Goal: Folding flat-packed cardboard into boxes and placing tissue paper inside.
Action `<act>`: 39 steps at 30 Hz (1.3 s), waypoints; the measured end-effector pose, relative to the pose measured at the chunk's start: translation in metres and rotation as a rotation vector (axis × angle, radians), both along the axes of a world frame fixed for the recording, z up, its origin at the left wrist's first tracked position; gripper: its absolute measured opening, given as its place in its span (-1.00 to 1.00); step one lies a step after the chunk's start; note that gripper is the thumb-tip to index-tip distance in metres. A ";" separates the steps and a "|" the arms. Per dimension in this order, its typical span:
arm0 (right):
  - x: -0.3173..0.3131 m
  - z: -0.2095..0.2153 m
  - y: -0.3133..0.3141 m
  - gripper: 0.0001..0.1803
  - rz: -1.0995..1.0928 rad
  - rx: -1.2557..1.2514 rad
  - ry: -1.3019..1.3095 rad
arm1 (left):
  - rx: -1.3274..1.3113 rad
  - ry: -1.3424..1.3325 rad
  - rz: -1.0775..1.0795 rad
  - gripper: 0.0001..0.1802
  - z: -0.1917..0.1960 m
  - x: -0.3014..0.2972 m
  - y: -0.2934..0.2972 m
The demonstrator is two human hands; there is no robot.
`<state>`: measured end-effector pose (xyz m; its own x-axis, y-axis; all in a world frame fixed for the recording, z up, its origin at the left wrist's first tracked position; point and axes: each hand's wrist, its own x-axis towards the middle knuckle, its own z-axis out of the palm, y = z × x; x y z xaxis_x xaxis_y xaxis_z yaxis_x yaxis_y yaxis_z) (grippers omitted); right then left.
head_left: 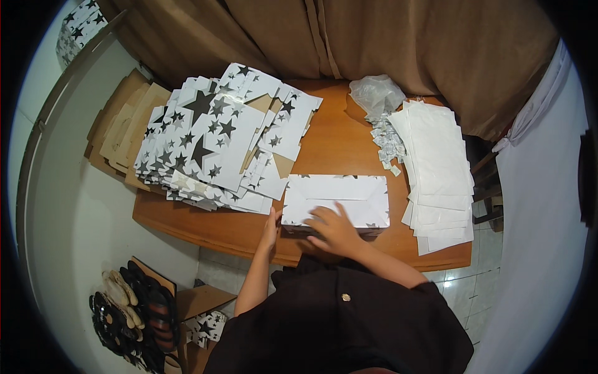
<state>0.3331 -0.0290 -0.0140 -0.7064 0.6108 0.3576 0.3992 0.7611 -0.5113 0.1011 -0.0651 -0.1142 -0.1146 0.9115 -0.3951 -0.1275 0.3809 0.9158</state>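
A white cardboard box [366, 194] with star prints along its edges stands at the front middle of the table, its folded panels on top. My left hand [270, 232] is upright beside the box's near left corner, fingers stretched out; whether it presses on the side is hard to see. Over the top near the front edge is my right hand [337, 232], its fingers spread and a little blurred. Neither hand grips anything.
Flat star-printed box blanks [205, 137] are heaped on the left of the wooden table [330, 143], with brown cardboard [134, 124] behind them. At right lie white paper sheets [439, 156], small sachets [387, 142] and a clear plastic bag [377, 93]. Shoes [134, 305] sit lower left.
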 end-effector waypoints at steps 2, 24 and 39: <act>-0.031 0.002 0.002 -0.50 0.025 0.122 -0.021 | -0.008 -0.086 0.008 -0.15 0.003 0.001 0.006; 0.114 -0.030 0.069 -0.51 -0.391 -0.558 1.298 | 0.796 0.715 0.231 0.18 0.085 0.007 0.029; 0.160 -0.114 -0.003 -0.80 -0.761 -0.413 0.559 | 0.509 0.872 -0.110 -0.23 0.046 -0.006 0.071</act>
<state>0.4930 -0.0320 -0.1280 0.1213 0.9767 0.1770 0.3264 0.1292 -0.9364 0.0950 0.0060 -0.0680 -0.0827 0.9711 0.2237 0.6749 -0.1106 0.7296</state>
